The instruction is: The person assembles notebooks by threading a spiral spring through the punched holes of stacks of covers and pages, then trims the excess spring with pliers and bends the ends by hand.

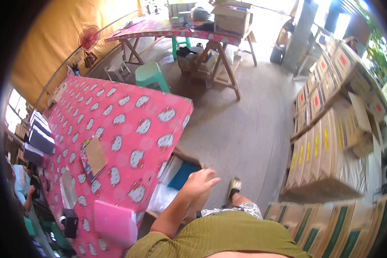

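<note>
Box [198, 200], just one, is partly hidden by the left hand [201, 181] beside a pink table [152, 125]. One blue thing [181, 174] lies inside. I can't tell if that hand grips; the right hand is out of sight.

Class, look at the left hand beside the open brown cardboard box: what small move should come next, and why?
The left hand should probably close on the right-hand edge of the open brown cardboard box to steady it: the hand is at that side, though contact is unclear, and a flat teal item lies inside.
</note>
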Demonstrator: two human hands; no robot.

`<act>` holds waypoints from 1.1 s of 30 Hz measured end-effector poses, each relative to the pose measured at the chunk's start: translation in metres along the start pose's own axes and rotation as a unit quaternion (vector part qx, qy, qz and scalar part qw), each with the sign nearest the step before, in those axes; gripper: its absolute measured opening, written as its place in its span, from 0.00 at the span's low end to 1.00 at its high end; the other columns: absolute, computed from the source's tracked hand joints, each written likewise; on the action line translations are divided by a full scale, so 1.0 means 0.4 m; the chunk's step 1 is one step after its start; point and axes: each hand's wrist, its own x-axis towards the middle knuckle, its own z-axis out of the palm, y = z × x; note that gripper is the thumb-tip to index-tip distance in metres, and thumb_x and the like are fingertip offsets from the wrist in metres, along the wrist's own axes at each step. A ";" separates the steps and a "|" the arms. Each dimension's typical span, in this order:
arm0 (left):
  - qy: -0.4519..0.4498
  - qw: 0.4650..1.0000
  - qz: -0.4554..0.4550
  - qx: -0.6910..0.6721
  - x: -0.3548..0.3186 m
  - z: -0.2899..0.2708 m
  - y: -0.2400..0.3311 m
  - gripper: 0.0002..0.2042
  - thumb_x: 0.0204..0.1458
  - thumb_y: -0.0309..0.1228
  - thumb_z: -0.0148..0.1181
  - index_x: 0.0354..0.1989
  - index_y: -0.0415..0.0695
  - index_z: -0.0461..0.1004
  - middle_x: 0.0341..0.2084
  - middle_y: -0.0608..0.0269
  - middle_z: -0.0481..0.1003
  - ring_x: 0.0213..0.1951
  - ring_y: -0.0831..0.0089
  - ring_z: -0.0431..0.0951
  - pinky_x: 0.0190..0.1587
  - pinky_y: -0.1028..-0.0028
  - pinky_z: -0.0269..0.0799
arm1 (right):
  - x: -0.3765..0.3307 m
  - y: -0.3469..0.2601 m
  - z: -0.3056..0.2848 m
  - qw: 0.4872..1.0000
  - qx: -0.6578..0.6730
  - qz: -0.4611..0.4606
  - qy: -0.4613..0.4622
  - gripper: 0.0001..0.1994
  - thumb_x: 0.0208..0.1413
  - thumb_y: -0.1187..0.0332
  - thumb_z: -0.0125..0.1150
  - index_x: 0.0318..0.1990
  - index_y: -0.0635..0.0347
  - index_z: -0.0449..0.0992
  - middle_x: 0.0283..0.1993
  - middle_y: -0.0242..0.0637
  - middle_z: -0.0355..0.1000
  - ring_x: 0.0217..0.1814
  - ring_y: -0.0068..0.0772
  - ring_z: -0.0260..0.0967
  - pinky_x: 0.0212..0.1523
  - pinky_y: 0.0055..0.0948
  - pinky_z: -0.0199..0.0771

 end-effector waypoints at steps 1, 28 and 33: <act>0.007 0.999 -0.035 -0.012 0.062 0.016 -0.008 0.25 0.48 0.47 0.59 0.47 0.39 0.72 0.43 0.50 0.75 0.46 0.58 0.75 0.50 0.67 0.68 | 0.064 -0.065 -0.018 0.999 -0.027 -0.021 -0.009 0.11 0.40 0.68 0.55 0.29 0.65 0.77 0.29 0.49 0.74 0.35 0.50 0.72 0.37 0.42 0.70; 0.246 0.947 -0.157 -0.137 1.238 -0.787 -0.097 0.24 0.47 0.40 0.64 0.50 0.39 0.71 0.46 0.51 0.73 0.48 0.62 0.74 0.48 0.69 0.69 | 0.320 -2.828 0.425 0.716 -0.014 -0.634 -0.293 0.13 0.45 0.63 0.62 0.38 0.58 0.79 0.30 0.47 0.75 0.33 0.36 0.75 0.36 0.32 0.72; 0.229 0.943 -0.176 -0.167 1.460 -0.898 -0.223 0.23 0.48 0.41 0.63 0.49 0.39 0.71 0.45 0.52 0.74 0.46 0.64 0.75 0.46 0.70 0.70 | 0.259 -3.182 0.427 0.722 0.041 -0.586 -0.367 0.12 0.48 0.68 0.61 0.39 0.63 0.76 0.30 0.39 0.75 0.34 0.29 0.74 0.38 0.27 0.71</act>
